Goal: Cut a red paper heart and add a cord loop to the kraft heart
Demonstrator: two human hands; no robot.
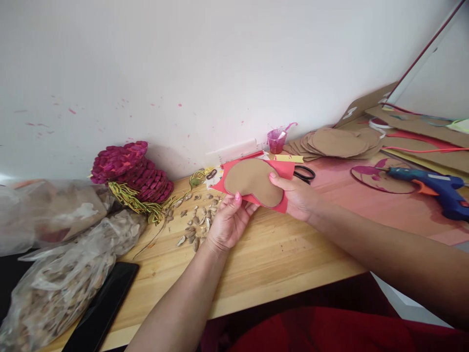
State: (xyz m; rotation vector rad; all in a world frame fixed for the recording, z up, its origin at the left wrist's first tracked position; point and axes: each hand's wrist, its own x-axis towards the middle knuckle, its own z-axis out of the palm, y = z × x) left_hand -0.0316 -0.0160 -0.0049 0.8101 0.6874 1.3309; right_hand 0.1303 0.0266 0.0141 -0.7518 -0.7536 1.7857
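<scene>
Brown card shape (249, 178) is over the wood table (278, 264), in both of the person's hands, with red paper (287, 169) right under it. I call the wall side 12 o'clock. The left hand (230, 222) pinches the near edge at 7 o'clock, thumb on top and fingers tucked below. The right hand (297, 196) pinches the side at 4 o'clock, its thumb flat on the card.

From the card, black scissor handles (305, 173) poke out just beside it at 3 o'clock. A little cup (276, 142) of pink paint is at 1 o'clock. A pile of brown card cutouts (340, 143) lies at 2 o'clock. The blue glue gun (437, 186) is well apart, at 3 o'clock. Small shells (196, 222) are spread at 8 o'clock, and a dark pink stack (135, 173) leans at 9 o'clock.
</scene>
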